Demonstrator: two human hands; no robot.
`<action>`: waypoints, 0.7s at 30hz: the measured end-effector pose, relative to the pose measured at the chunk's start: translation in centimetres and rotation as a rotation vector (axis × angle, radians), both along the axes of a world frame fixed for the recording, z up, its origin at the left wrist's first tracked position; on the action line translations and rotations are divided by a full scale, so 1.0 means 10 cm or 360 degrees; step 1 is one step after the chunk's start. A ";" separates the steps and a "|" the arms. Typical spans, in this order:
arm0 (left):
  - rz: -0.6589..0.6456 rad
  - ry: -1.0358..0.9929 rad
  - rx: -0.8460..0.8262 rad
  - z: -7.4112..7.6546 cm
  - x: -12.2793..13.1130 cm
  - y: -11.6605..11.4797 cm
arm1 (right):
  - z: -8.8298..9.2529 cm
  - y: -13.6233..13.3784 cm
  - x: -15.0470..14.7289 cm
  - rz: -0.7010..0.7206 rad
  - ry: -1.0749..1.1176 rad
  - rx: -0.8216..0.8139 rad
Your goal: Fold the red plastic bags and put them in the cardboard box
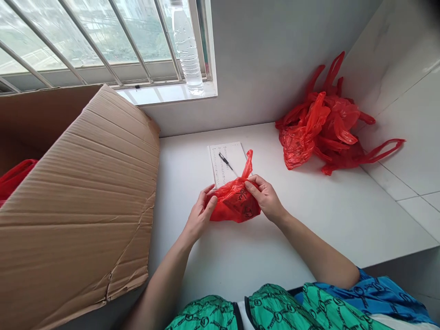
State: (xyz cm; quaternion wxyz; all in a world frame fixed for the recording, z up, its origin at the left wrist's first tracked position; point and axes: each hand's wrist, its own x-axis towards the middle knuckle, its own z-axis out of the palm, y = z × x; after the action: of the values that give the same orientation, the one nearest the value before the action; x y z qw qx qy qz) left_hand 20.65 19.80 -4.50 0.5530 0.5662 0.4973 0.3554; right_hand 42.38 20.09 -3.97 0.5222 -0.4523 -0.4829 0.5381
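Note:
A red plastic bag (233,206) lies on the white table in front of me, with dark writing showing on its right part and one handle sticking up. What is inside it cannot be made out. My left hand (201,211) is at the bag's left end, thumb on top and fingers behind, holding it. At the upper right of the bag, my right hand (266,197) pinches the plastic between thumb and fingers. Just behind the bag are a sheet of paper with writing (218,167) and a black pen (225,160) lying across it.
Several red plastic bags (330,123) are heaped at the table's back right, against the wall. A big cardboard box (113,192) stands at the left, with something red (15,178) inside. A clear water bottle (188,55) stands on the sill of the barred window.

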 end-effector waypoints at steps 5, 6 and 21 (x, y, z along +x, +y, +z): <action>-0.0064 0.0069 0.0018 0.04 -0.07 0.00 | 0.03 0.02 0.13 0.0027 -0.0182 0.0141; 0.0008 0.0065 0.0114 0.05 -0.07 0.00 | 0.03 0.02 0.15 0.0015 -0.0248 0.0207; -0.0341 0.0905 0.0978 0.20 -0.24 0.01 | 0.10 0.03 0.56 0.0214 -0.1274 0.0390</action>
State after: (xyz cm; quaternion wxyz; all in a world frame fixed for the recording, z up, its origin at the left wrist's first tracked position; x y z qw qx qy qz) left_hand 18.22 19.85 -2.47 0.2334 0.8283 0.4396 0.2574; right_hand 48.00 20.38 -2.95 0.3072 -0.5276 -0.7364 0.2915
